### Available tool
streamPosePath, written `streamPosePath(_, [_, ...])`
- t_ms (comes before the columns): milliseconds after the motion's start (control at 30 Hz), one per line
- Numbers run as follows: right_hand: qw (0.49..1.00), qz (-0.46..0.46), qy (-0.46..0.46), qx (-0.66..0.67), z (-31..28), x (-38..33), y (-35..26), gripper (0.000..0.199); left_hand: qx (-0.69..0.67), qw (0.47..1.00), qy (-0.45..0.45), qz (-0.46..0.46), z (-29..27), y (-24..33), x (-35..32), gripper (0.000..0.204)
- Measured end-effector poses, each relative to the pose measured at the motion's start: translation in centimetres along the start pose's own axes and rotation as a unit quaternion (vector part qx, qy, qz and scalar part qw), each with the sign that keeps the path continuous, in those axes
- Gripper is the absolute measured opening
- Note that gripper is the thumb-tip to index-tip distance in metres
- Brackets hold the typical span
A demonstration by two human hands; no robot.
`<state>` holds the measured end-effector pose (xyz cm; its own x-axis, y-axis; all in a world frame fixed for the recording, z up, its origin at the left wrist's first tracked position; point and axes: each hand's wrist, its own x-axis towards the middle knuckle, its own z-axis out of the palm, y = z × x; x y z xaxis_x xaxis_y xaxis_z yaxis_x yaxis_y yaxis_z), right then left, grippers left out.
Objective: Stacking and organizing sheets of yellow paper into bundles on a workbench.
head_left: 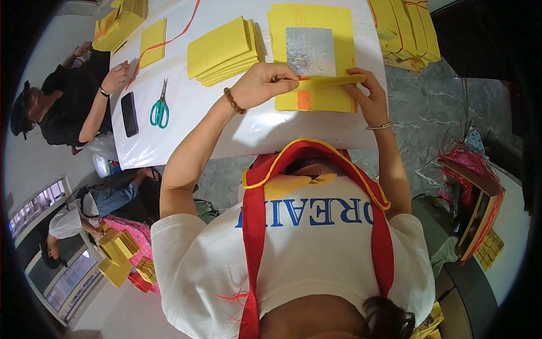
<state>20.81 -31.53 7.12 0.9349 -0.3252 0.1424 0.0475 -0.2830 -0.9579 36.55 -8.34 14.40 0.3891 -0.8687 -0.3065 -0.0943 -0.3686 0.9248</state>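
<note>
Yellow paper sheets (344,48) lie in a pile in front of me, with a silver foil square (310,50) on the top one. The near edge of that top sheet is lifted and folded back toward the foil. At the left end of the fold, my left hand (264,86) pinches the paper between thumb and fingers. My right hand (371,100) grips the fold's right end, thumb below and fingers above. An orange patch (304,100) shows on the paper under the raised edge. To the left is a stack of folded yellow papers (219,50).
Teal-handled scissors (160,112) and a phone (130,114) lie on the white table (248,135). A co-worker's hand (116,77) holds a red ribbon (164,43) at the left. Yellow paper bundles (409,28) stand at the far right; another person (70,217) handles yellow paper behind.
</note>
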Motion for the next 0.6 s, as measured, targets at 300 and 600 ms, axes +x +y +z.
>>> streamPosePath(300, [1.0,-0.002,0.015,-0.011,0.2,0.6,-0.2,0.036,0.437,0.85,0.171,0.239,0.0,-2.0,0.8,0.044])
streamPosePath(600, [0.948,-0.169,-0.133,-0.233,-1.7,0.9,-3.1,0.025,0.425,0.841,0.192,0.276,3.1,-1.5,-2.8,0.037])
